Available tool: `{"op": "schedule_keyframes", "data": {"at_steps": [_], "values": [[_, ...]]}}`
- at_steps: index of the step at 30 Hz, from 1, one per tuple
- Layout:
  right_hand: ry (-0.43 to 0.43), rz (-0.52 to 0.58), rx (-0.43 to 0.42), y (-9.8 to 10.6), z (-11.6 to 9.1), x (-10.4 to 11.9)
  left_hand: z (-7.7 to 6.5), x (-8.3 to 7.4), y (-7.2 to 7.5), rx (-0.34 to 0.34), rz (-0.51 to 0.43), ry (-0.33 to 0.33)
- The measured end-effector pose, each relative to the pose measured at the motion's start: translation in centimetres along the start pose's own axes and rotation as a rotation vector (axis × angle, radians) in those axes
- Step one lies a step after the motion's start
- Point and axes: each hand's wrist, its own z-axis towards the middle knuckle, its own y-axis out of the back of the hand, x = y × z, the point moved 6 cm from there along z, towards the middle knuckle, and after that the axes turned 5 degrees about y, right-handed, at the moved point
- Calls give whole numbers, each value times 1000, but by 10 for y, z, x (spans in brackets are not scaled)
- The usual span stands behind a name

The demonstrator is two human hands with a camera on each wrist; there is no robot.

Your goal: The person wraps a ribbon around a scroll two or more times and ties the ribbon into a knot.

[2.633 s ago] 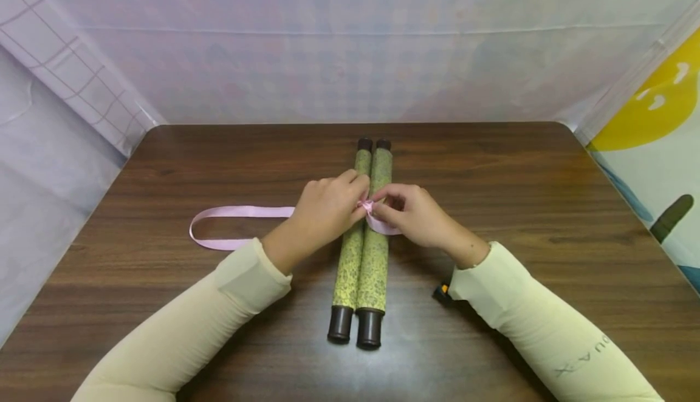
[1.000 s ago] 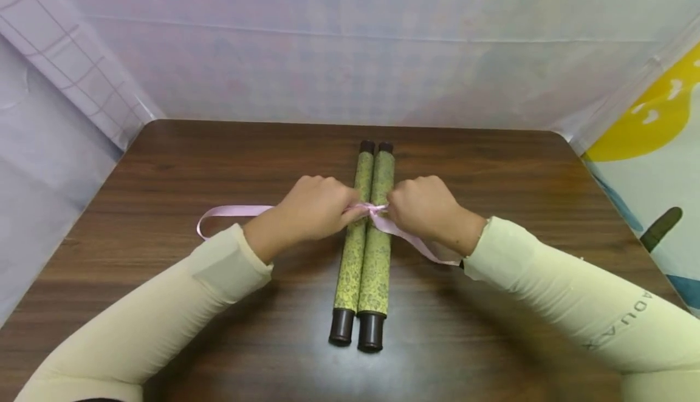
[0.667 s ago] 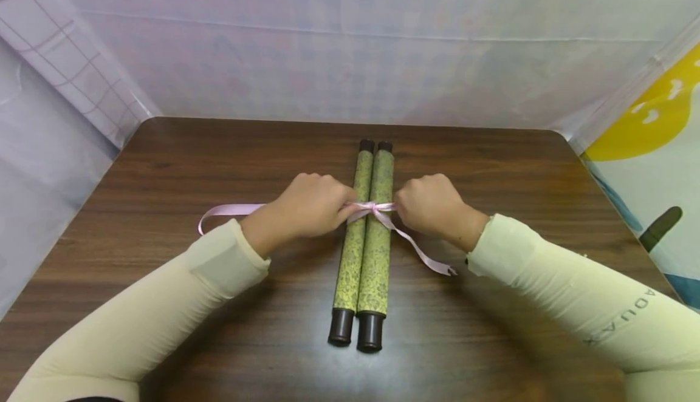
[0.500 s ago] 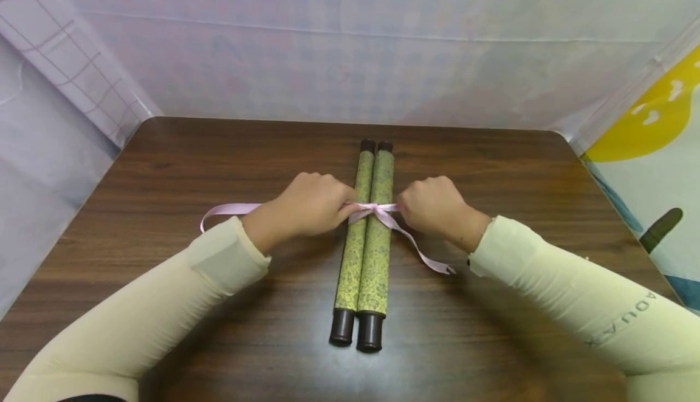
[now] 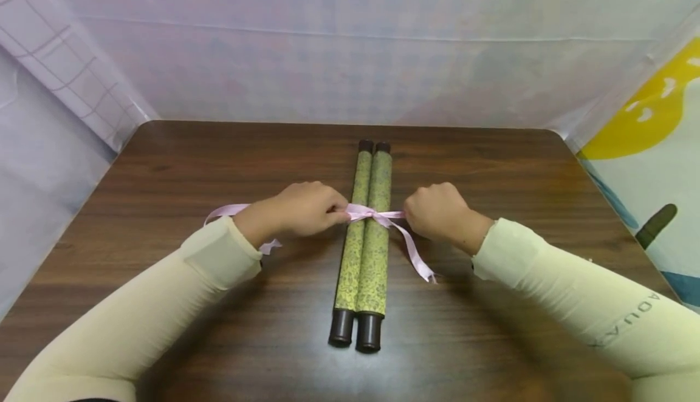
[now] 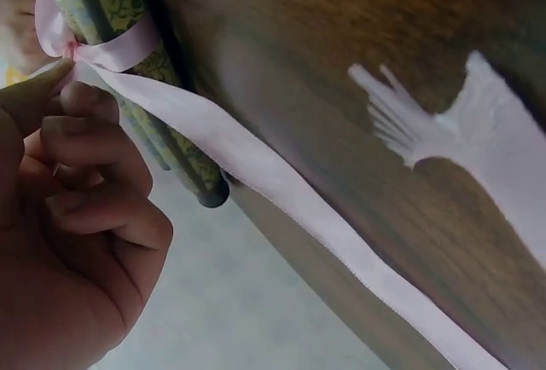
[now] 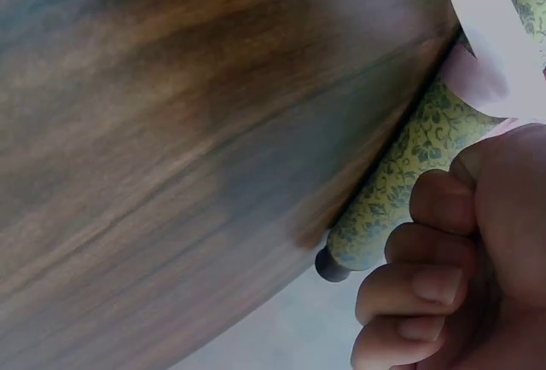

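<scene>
Two hanging scrolls in yellow-green patterned cloth, a left scroll (image 5: 348, 274) and a right scroll (image 5: 374, 274), lie side by side with dark end knobs. A pink ribbon (image 5: 383, 219) runs across their middle, with a knot on top. Left of the knot, my left hand (image 5: 306, 209) pinches the ribbon between thumb and index finger, its other fingers bent. My right hand (image 5: 439, 215) is curled into a fist around a ribbon strand right of the scrolls. In the left wrist view, a long ribbon tail (image 6: 281, 187) slants away from the knot, and a frayed ribbon end (image 6: 478, 123) shows nearby.
The scrolls rest on a dark wood-grain table (image 5: 470, 341). A pale patterned curtain (image 5: 339, 44) hangs behind its far edge. One ribbon tail hangs to the lower right of the knot; another ribbon part lies under and beyond my left forearm.
Both hands have moved apart from the knot, drawing the ribbon out sideways. Lately my right hand has shifted slightly right, my left slightly left, and a ribbon end has appeared below my left wrist.
</scene>
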Motion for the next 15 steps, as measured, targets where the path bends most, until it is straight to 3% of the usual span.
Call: {"op": "schedule_keyframes", "data": {"at_steps": [7, 11, 15], "values": [[6, 71, 30, 0, -7, 1, -5, 3, 6, -14, -1, 20], [8, 120, 5, 4, -11, -4, -8, 10, 13, -85, 29, 78], [-7, 101, -102, 19, -8, -19, -6, 16, 21, -180, 43, 151]]}}
